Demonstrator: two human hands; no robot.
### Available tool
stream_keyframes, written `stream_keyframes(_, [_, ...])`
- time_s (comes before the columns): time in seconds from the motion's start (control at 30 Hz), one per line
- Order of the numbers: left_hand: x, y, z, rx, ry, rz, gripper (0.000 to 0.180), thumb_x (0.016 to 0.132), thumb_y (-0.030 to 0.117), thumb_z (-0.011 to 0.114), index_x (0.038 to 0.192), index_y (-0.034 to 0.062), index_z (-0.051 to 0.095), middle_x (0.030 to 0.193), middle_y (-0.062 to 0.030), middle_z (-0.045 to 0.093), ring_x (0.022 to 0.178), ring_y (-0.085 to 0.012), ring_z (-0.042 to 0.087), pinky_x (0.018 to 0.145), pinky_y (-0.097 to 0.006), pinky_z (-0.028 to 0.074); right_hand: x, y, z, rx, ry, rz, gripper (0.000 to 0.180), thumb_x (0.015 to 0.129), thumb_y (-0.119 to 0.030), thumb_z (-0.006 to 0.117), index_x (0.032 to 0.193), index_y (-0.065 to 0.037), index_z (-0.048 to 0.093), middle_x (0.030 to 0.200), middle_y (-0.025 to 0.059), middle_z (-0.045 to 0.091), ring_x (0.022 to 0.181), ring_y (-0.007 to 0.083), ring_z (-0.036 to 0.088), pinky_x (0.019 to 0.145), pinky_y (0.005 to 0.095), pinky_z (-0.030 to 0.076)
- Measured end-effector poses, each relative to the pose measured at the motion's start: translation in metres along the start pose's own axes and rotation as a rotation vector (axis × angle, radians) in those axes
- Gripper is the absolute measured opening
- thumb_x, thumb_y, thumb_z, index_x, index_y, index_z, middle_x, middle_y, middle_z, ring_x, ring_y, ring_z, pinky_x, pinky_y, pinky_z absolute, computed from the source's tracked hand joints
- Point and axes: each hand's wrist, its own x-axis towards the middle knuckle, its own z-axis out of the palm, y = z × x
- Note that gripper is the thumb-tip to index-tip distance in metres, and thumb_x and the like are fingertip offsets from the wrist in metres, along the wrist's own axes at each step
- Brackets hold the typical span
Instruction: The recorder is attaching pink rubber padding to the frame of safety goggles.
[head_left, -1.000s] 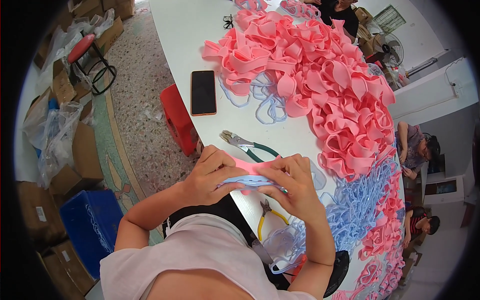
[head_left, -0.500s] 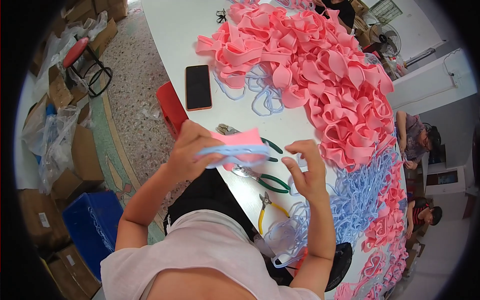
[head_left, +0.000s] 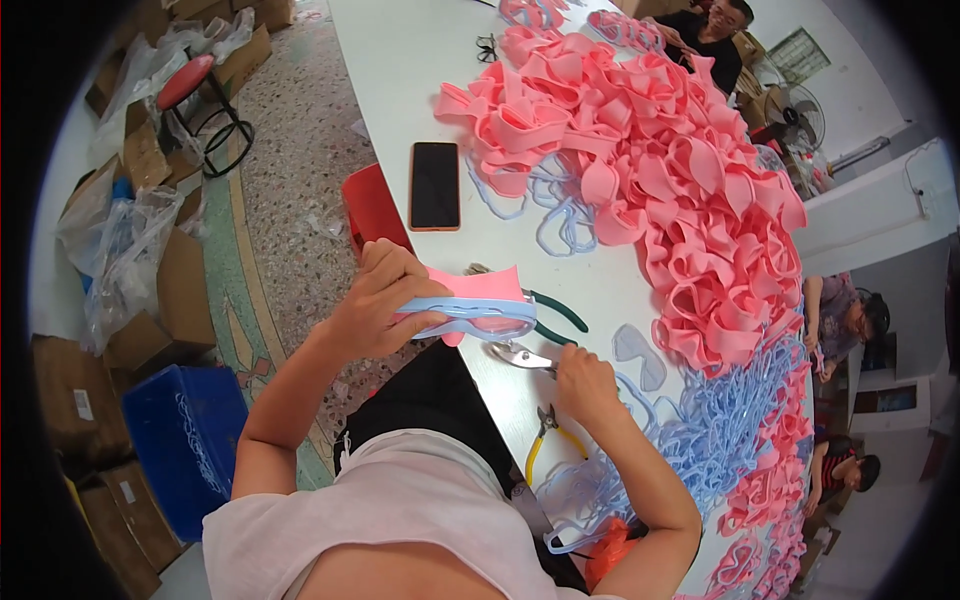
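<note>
My left hand [head_left: 378, 298] holds a light blue goggle frame with a pink foam piece [head_left: 472, 303] lifted above the white table's [head_left: 400, 80] near edge. My right hand [head_left: 585, 380] rests on the table, closed around the handle of green-handled pliers [head_left: 535, 345], whose metal jaws point toward the frame. Yellow-handled pliers [head_left: 540, 445] lie beside my right forearm. A clear lens [head_left: 638, 352] lies just right of my right hand.
A large heap of pink foam pieces [head_left: 660, 170] covers the table's far right, a pile of blue frames [head_left: 720, 430] lies nearer. A black phone [head_left: 435, 185], a red stool [head_left: 372, 208], a blue crate [head_left: 185, 440], cardboard boxes and seated people at right surround me.
My left hand has lifted the blue-and-pink piece up and left off the table. My right hand let go of it and came down onto the green-handled pliers.
</note>
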Motion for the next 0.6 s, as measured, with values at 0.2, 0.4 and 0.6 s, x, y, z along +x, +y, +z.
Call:
stream_keyframes(0.2, [-0.003,-0.003,-0.016,0.042,-0.021,0.004,0.023,0.075,0.023,0.074,0.093,0.0096,0.069,0.084,-0.0037,0.048,0.08,-0.0228,0.042,0.075,-0.036,0.03,-0.031,0.03,-0.037,0.349,0.213,0.098,0.025,0.073,0.004,0.055,0.098,0.003,0.051,0.096,0.0219,0.057,0.091,0.0391,0.058,0.077,0.0446,0.05])
stream_keyframes(0.4, [0.01,0.008,-0.005,-0.051,-0.071,0.065,0.024,0.074,0.022,0.076,0.093,0.0104,0.069,0.084,-0.0017,0.05,0.08,-0.0215,0.043,0.074,-0.035,0.03,-0.033,0.003,-0.102,0.06,0.695,-0.052,0.045,0.072,0.009,0.052,0.117,0.007,0.047,0.112,0.0213,0.05,0.108,0.0379,0.048,0.093,0.0456,0.041])
stream_keyframes(0.6, [0.014,0.012,-0.005,-0.09,-0.061,0.087,0.025,0.072,0.02,0.077,0.093,0.01,0.069,0.084,-0.0015,0.051,0.081,-0.0208,0.044,0.073,-0.035,0.03,-0.029,-0.005,-0.12,-0.216,0.712,-0.08,0.027,0.077,-0.005,0.054,0.103,0.002,0.053,0.101,0.017,0.053,0.101,0.0314,0.051,0.083,0.0394,0.044])
